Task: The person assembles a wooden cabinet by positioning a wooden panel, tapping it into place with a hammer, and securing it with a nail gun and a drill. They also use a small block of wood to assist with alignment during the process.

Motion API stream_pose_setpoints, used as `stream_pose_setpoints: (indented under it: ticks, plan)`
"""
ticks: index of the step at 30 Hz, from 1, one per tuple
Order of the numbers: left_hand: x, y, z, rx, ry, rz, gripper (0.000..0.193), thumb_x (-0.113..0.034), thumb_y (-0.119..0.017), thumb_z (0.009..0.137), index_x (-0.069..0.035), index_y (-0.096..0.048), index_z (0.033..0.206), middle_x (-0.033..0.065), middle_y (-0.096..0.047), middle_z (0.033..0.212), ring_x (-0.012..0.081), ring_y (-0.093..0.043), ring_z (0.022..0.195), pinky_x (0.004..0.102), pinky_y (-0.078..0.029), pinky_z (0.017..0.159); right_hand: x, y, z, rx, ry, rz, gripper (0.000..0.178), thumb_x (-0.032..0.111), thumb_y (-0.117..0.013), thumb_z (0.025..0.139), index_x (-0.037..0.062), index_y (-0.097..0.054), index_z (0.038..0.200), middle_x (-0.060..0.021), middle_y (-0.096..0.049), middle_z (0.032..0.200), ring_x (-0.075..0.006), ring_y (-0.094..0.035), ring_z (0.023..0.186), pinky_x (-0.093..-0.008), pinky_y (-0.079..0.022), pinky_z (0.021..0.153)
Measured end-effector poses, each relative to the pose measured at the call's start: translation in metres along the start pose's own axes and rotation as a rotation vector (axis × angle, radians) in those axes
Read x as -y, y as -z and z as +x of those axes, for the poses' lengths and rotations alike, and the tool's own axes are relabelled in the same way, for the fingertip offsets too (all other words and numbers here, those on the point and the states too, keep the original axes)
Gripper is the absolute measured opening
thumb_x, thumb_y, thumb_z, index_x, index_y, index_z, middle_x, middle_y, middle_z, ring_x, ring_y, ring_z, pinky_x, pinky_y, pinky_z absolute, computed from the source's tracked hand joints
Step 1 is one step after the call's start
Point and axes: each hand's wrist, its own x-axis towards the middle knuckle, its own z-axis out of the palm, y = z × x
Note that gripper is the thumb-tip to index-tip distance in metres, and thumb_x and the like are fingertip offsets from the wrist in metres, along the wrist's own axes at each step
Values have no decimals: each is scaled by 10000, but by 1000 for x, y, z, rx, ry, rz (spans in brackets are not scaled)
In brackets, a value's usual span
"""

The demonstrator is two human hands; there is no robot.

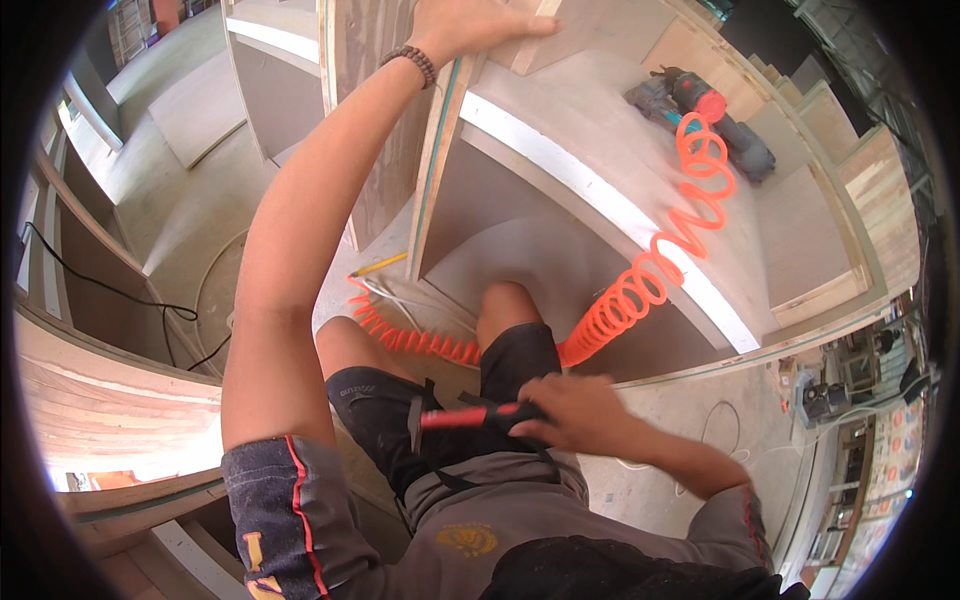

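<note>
Two grips: the left grip [475, 24] is lying over the top of an upright panel [440, 158], its thumb pointing toward a wooden batten [528, 55]; the upper rim is cutting part of it off, so I cannot tell whether it is clasping anything. The right grip [580, 415] is clenching a hammer [465, 416].
Hammer: it is hanging in the air above the dark shorts [370, 405], its head pointing to the person's left, well apart from the wood.
Cabinet: the cabinet [815, 222] is standing directly before the person, one knee [508, 303] sitting at its lower compartment.
Done, as it appears: the panels are standing joined, and a white-edged shelf [600, 196] is spanning the inside.
Left, as it appears: the front is showing no door, and the wood is looking raw; the joints are not revealing whether every one is fastened.
Air tool: the red-and-black tool [700, 110] is lying on the shelf, unheld, with an orange coiled hose [620, 315] trailing over the white edge.
Pencil: a yellow pencil [382, 264] is lying near the panel's foot.
</note>
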Motion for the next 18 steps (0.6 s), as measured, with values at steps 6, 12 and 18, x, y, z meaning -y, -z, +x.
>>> stream_pose_setpoints:
  ticks: [6,12,18]
  plan:
    - [5,3,3,18,-8,30,1184,-554,-906,589,162,-333,1338,340,-684,1042,463,-704,979,471,-579,875,-21,129,29,-452,-20,-544,528,339,-735,917,303,-589,1423,-56,-524,818,-239,-586,583,-379,-464,446]
    - [3,1,4,7,-17,23,1249,-571,-905,592,195,-300,1371,339,-686,1038,458,-706,971,468,-579,870,-58,194,70,-611,34,-911,555,304,-706,943,331,-554,1476,-56,-531,790,-245,-562,524,-362,-474,451]
    - [14,-1,6,2,-46,47,1251,-588,-904,589,190,-303,1362,340,-686,1023,461,-705,964,475,-578,859,-61,224,83,-570,256,-916,630,227,-732,917,363,-529,1497,-69,-529,761,-251,-607,573,-391,-454,450]
